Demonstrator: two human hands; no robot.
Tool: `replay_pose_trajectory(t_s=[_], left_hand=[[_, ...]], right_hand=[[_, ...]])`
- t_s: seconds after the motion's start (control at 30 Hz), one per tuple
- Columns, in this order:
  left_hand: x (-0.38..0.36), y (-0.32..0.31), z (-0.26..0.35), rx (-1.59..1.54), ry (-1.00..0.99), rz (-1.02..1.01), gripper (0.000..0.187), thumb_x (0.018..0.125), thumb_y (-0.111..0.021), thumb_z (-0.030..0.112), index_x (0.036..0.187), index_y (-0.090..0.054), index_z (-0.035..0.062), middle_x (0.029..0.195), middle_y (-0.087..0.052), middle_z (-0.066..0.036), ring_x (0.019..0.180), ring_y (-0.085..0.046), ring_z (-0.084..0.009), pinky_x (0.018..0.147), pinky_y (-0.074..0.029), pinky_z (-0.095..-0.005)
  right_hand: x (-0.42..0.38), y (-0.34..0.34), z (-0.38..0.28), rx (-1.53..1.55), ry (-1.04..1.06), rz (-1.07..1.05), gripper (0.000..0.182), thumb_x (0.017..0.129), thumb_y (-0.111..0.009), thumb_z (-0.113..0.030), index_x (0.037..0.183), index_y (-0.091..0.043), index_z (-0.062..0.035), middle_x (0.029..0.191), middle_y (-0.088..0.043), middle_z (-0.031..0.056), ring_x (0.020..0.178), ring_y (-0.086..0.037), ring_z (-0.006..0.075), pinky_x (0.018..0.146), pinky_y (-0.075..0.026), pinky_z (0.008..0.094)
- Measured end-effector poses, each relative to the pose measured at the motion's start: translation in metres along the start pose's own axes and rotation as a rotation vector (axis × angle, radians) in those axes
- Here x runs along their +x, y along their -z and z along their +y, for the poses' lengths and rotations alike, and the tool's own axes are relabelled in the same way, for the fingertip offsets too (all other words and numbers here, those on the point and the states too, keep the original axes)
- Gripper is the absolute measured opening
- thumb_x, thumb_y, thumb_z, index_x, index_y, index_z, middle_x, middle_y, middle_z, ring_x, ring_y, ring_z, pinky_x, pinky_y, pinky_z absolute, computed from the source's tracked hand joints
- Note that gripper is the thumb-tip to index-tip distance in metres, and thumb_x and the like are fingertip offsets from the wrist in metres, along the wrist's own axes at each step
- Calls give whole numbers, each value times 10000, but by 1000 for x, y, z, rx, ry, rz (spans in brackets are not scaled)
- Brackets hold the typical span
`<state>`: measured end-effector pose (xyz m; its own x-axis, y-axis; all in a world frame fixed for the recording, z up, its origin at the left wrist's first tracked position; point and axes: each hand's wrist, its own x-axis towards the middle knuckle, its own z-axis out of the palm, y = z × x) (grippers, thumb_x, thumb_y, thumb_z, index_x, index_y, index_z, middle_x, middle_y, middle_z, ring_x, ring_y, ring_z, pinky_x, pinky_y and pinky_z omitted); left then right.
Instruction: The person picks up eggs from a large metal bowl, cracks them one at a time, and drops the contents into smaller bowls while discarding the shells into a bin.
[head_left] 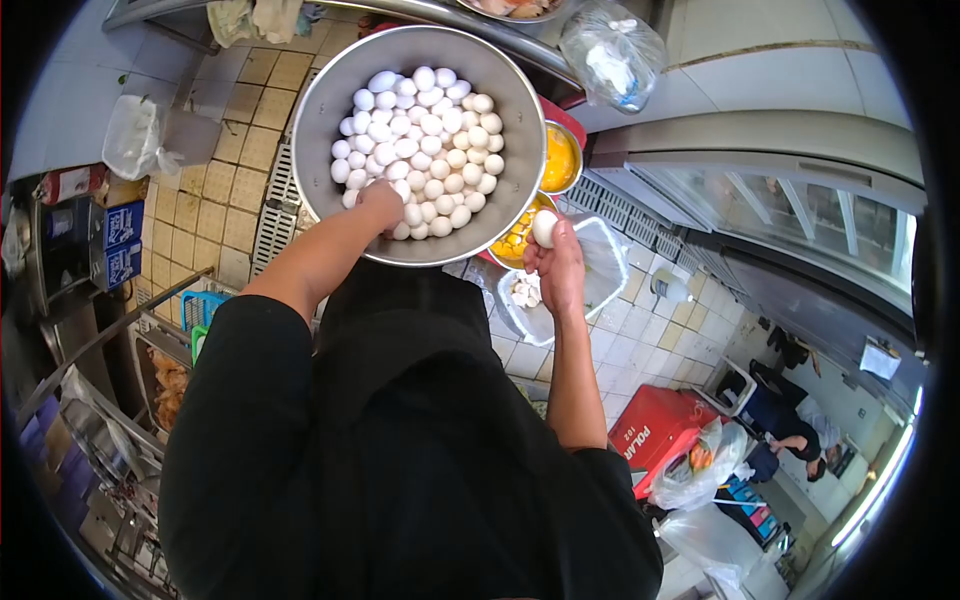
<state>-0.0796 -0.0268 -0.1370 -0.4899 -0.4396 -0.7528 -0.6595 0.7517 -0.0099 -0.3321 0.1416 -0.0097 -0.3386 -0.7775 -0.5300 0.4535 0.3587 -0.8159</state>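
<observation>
A large steel pot (pixel 316 150) holds a heap of white eggs (pixel 430 124). My left hand (pixel 380 207) reaches inside at the near left, its fingers down among the eggs and mostly hidden. To the right of the pot, my right hand (pixel 557 268) holds a single white egg (pixel 545 228) between thumb and fingers. Just behind that egg is a bowl with yolks (pixel 513 243), partly covered by the pot's rim. Another metal bowl of yellow egg (pixel 559 158) stands farther back. Below my right hand, a lined white bin (pixel 608 262) contains eggshells (pixel 526 290).
A red cooler box (pixel 650 430) stands at the lower right, with plastic bags beside it. Glass-door fridges (pixel 790 205) line the right side. Another person (pixel 795 440) is far off at the lower right. Metal racks (pixel 105 400) stand at the left.
</observation>
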Motion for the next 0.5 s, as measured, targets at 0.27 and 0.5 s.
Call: replay_pose_trajectory(t_s=[0.27, 0.5], left_hand=[[38, -14, 10, 105, 114, -194, 394, 716, -843, 285, 1063, -775, 111, 1149, -658, -90, 1019, -651, -240, 566, -586, -389], [24, 1, 2, 162, 46, -195, 459, 731, -801, 377, 1067, -769, 66, 1039, -717, -88, 917, -697, -227, 560, -591, -383]], right_hand=[[7, -16, 27, -998, 768, 152, 446, 899, -737, -160, 1260, -544, 15, 1045, -658, 182, 938, -668, 363, 807, -540, 434], [-6, -11, 35, -502, 431, 192, 445, 885, -732, -99, 1273, -537, -1, 1060, -658, 195, 966, -678, 296, 837, -541, 382]])
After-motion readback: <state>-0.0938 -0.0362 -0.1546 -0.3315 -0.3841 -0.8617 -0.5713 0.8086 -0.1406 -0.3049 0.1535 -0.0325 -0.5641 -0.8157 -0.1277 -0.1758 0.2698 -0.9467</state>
